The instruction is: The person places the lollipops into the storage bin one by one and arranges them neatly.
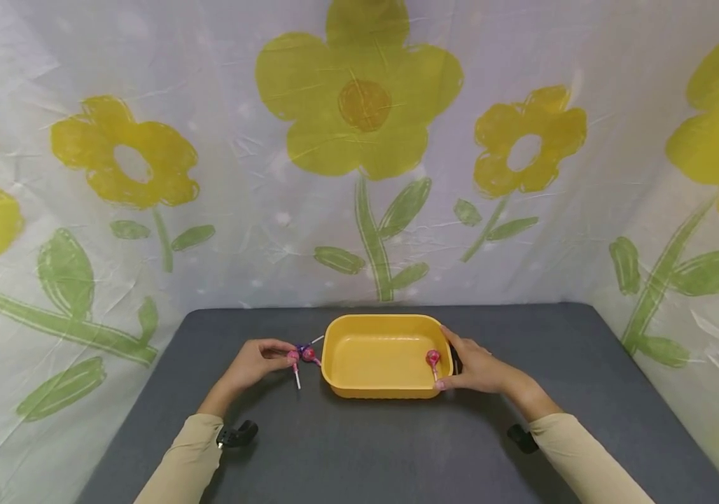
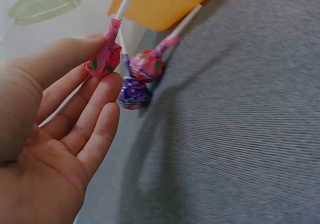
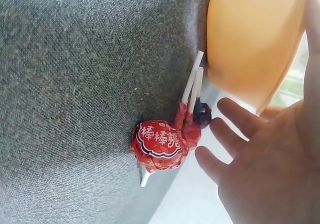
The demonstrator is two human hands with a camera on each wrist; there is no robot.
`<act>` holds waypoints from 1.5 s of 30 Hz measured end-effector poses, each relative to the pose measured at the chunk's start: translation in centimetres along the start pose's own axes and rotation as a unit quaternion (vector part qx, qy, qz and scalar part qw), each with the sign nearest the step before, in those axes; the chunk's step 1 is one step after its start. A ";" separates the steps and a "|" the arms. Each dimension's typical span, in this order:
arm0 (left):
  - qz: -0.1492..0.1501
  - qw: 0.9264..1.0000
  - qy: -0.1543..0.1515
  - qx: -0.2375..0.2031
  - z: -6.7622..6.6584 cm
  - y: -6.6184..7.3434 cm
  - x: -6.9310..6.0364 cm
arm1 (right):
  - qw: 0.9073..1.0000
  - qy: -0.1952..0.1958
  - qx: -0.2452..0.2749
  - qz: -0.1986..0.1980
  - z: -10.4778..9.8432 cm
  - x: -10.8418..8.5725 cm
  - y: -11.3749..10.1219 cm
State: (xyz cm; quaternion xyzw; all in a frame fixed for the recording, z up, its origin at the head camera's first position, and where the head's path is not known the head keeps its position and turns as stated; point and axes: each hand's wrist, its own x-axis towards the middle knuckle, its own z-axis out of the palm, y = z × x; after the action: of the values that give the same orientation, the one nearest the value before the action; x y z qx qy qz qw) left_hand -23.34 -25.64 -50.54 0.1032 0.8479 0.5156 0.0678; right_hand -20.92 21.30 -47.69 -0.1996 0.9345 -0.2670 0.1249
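- head view: worktop (image 1: pixel 359 448), bearing the yellow tub (image 1: pixel 365 357), its long axis left-to-right.
- right hand (image 1: pixel 480 367): fingers spread wide, touching the tub's right end.
- left hand (image 1: pixel 258 360): fingers pinching a pink lollipop (image 1: pixel 293 355) just left of the tub, stick toward the person.
- red lollipop (image 1: pixel 433 357) inside, at the right end.

Your left hand (image 2: pixel 55 159) pinches a round pink-wrapped lollipop (image 2: pixel 104 63); beyond, a red-and-pink-wrapped lollipop (image 2: pixel 147 65) touches a purple-wrapped lollipop (image 2: pixel 134 94) on the grey fabric-textured desk (image 2: pixel 240 124) near a smooth yellow container (image 2: pixel 167 4).
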 end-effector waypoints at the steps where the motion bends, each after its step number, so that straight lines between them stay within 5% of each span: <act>1: 0.002 1.000 -0.001 0.005 -0.1 0.2 0.0 | 1.000 -0.001 0.000 0.001 0.0 0.0 0.0; 14: 0.017 1.000 0.007 0.009 -1.3 1.7 1.1 | 1.000 0.000 -0.002 0.000 -0.1 0.2 0.2; 29: 0.014 0.999 0.039 -0.028 -0.8 4.8 3.1 | 1.000 -0.001 -0.002 0.011 -0.2 0.4 0.4; 45: 0.043 0.996 0.000 -0.073 0.7 7.9 6.1 | 1.000 -0.002 -0.008 0.004 -0.2 0.3 0.3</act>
State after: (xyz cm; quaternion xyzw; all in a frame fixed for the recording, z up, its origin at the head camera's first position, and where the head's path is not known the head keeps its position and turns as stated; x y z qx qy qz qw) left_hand -28.30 -20.02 -43.91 0.1338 0.8030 0.5784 0.0527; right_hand -21.34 21.51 -47.75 -0.1974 0.9371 -0.2589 0.1259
